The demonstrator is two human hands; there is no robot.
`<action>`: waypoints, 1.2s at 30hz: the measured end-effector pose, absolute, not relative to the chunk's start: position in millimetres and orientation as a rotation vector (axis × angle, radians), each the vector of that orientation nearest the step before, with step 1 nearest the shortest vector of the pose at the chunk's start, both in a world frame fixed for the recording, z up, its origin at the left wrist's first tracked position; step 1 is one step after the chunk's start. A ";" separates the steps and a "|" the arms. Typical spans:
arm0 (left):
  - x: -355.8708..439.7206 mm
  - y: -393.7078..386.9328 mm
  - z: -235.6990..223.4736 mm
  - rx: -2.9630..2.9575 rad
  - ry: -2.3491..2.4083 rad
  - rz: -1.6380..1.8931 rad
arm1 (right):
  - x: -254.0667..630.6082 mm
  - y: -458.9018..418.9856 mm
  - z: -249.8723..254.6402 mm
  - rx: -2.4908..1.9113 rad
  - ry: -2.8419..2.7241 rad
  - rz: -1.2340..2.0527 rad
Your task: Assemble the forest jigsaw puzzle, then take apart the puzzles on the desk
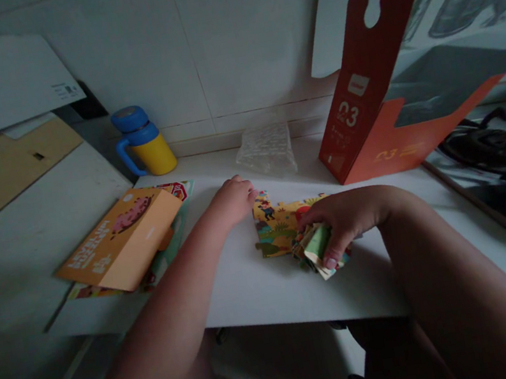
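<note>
A partly joined colourful jigsaw puzzle [275, 228] lies on the white counter [260, 292] in the middle. My left hand [231, 198] rests at the puzzle's upper left corner, fingers curled and pressing on a piece there. My right hand [348, 220] sits at the puzzle's right side, closed around a bunch of loose puzzle pieces [318, 251] that stick out under its fingers.
An orange puzzle box [120, 241] lies left on a printed sheet. A blue and yellow mug [143, 142] stands at the back wall. A clear plastic bag [266, 148] lies behind the puzzle. A red cardboard sleeve [364, 100] stands right, beside a gas hob [500, 161].
</note>
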State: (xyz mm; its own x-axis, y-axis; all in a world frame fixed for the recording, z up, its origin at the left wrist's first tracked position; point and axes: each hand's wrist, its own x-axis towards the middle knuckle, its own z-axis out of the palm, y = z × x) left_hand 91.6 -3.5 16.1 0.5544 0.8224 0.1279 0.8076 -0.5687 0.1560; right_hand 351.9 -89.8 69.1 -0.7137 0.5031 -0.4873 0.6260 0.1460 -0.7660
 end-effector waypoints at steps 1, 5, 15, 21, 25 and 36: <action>91.5 -3.0 12.7 2.693 1.410 0.334 | 349.0 -92.6 70.8 1.105 2.251 -1.635; 88.4 -6.3 7.9 2.657 1.346 0.435 | 335.4 -99.9 74.6 1.044 2.210 -1.672; 85.2 -2.9 3.5 2.561 1.413 0.516 | 322.4 -100.5 65.5 0.973 2.206 -1.754; 71.3 -3.4 8.5 2.287 1.397 0.480 | 318.3 -96.8 64.1 0.921 2.101 -1.844; 62.2 -10.5 17.8 2.405 1.422 0.267 | 318.2 -96.8 63.3 0.925 2.128 -1.814; 55.5 -2.9 18.7 2.276 1.459 0.293 | 301.9 -100.0 54.4 0.968 2.419 -1.713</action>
